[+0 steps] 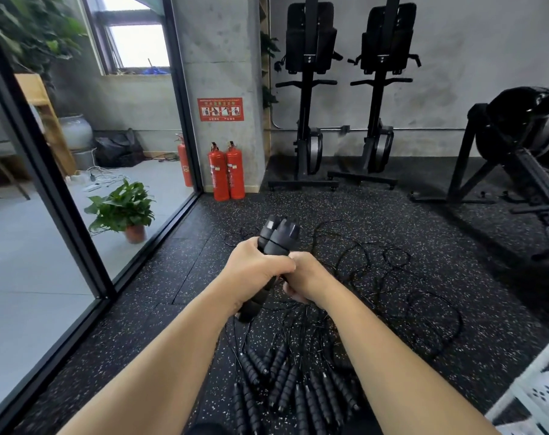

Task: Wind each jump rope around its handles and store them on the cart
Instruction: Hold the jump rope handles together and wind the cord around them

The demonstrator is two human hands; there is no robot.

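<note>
The floor [179,277] is bare from its centre to the left edge, where a glass partition [88,252] blocks passage. The left hand [254,271] and right hand [307,277] grip one jump rope [278,237] in open air above mid-floor. Below them, a pile of handles [298,387] covers the near floor. Loose rope loops [424,309] spread to the right. A cart [543,394] occupies the near right corner. Fire extinguishers [226,171] and upright machines [307,120] line the far edge.
</note>
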